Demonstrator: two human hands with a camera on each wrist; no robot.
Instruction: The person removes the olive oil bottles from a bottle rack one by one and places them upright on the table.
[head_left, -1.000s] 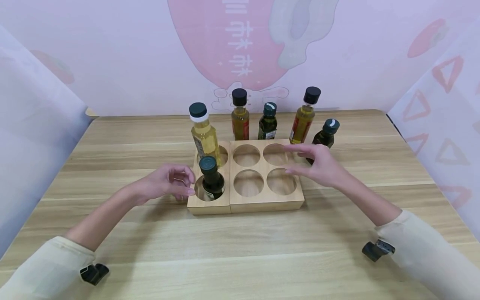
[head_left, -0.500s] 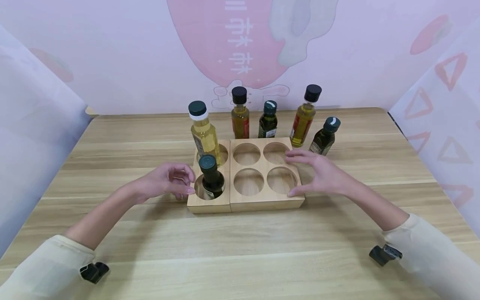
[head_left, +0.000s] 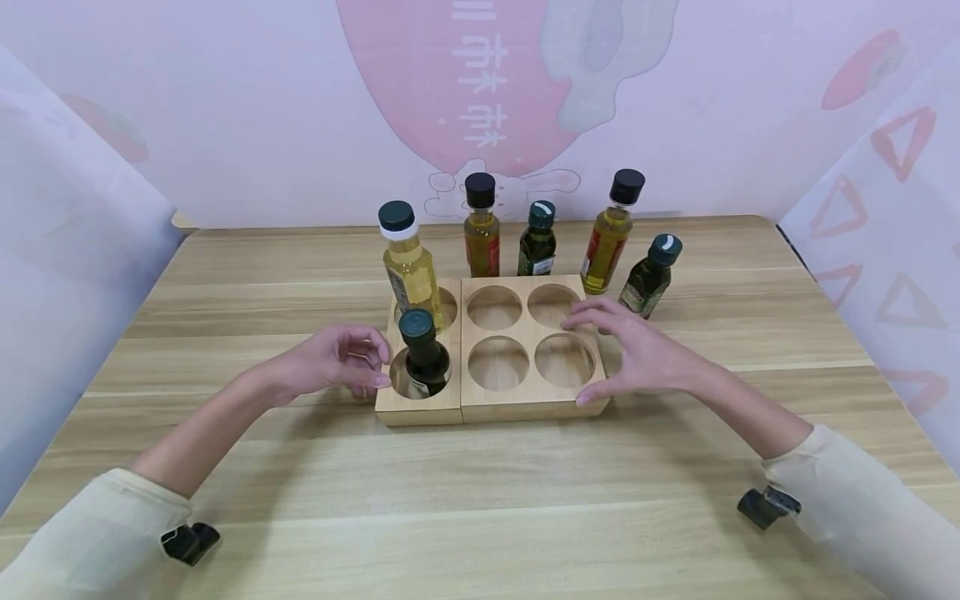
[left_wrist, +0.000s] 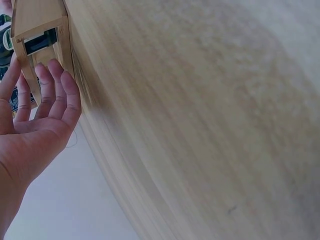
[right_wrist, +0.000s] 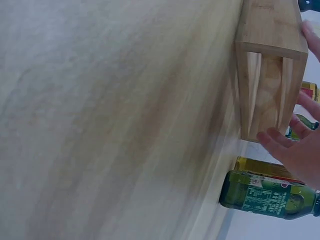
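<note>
A wooden rack (head_left: 536, 411) with round holes lies mid-table, a seam marking off its narrower left block. Standing in that block's holes are a tall pale-yellow oil bottle (head_left: 411, 271) at the back and a short dark bottle (head_left: 426, 358) in front. My left hand (head_left: 327, 364) rests at the rack's left end, fingers loosely bent and thumb at the rim; in the left wrist view its fingertips lie beside the hollow end. At the right end is my right hand (head_left: 637, 350), fingers spread over the top edge and thumb near the front corner. Neither holds a bottle.
Behind the rack stand two oil bottles with black caps, the left one (head_left: 482, 237) and the right one (head_left: 606, 246). A small dark green bottle (head_left: 537, 246) stands between them, another (head_left: 647, 279) beyond my right fingers. A printed backdrop (head_left: 300, 108) rises behind the table.
My right hand has come down and slightly toward me from beside the right-hand green bottle onto the rack's right end, its thumb now near the front corner. The left hand has stayed put.
</note>
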